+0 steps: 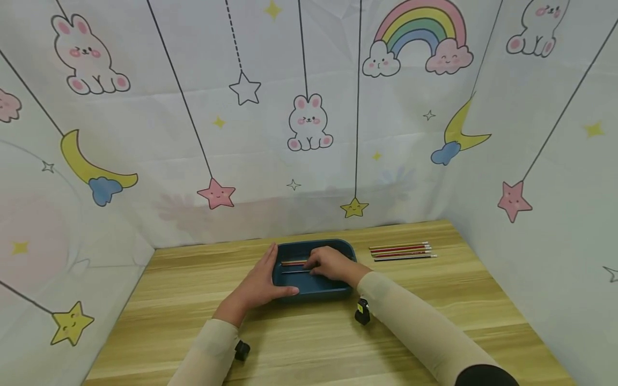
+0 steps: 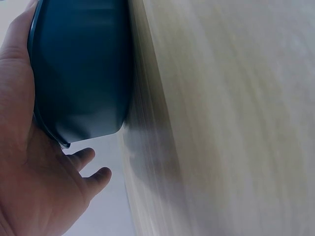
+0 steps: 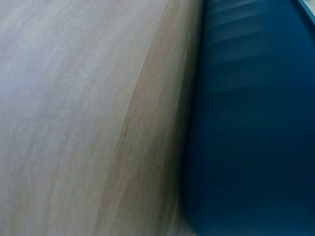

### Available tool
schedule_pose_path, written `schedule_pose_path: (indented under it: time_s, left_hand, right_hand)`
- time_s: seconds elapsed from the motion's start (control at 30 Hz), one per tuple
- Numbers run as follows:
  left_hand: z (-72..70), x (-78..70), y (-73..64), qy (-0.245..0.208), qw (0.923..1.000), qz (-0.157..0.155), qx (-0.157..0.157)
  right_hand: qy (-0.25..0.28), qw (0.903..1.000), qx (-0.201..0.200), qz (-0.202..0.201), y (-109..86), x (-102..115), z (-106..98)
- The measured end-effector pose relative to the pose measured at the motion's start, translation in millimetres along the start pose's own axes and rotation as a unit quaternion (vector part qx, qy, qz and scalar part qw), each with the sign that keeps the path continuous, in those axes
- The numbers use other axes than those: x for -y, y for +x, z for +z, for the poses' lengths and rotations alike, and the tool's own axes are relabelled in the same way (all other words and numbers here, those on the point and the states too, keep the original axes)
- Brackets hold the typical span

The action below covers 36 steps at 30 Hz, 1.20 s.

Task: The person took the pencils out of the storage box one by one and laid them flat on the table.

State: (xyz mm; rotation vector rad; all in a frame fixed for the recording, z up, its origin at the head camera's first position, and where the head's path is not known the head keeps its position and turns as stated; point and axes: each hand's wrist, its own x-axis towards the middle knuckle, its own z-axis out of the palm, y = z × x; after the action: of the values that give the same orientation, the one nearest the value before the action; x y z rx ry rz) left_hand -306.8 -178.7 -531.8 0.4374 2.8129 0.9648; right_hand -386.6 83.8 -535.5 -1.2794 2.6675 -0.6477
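Looks part-done: pencils [image 1: 293, 263] in your blue tray [image 1: 318, 295], loose pencils [image 1: 401, 250] left out at its three o'clock. Your left hand [image 1: 258, 284], fingers spread, touches its nine o'clock end; your right hand [image 1: 333, 264] curls inside, pinch can't be told.

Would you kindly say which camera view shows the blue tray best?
The head view, because the blue tray shows most of its rim and inside there. Both wrist views show mainly its outer wall, close and cropped.
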Motion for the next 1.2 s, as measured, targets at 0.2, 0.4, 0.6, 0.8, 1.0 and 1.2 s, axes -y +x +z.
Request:
schedule_pose_path:
  time_s: [0.2,0.4,0.6,0.8,1.0,1.2]
  left_hand:
    - [0.1,0.0,-0.4,-0.003,1.0,0.003,0.0]
    - [-0.5,-1.2,-0.4,-0.003,1.0,0.003,0.002]
    - [-0.2,1.3,1.6,0.003,1.0,0.004,0.001]
    - [-0.3,1.0,1.2,0.006,1.0,0.003,0.003]
    - [-1.3,-0.7,0.5,0.006,1.0,0.003,0.001]
    - [-1.0,0.6,-0.2,0.004,1.0,0.0,0.003]
  right_hand:
    - [-0.026,0.9996,0.0,0.011,-0.8,4.8,-2.3]
    - [-0.043,0.9989,0.002,0.016,-2.1,5.1,-1.4]
    - [-0.021,0.9997,-0.007,0.004,-2.0,2.6,-0.6]
    - [0.011,0.9999,-0.007,-0.009,-3.5,3.4,-3.5]
    - [0.031,0.9995,-0.009,0.003,-6.5,5.0,-9.5]
    - [0.016,0.9998,-0.013,0.0,-10.0,10.6,-21.8]
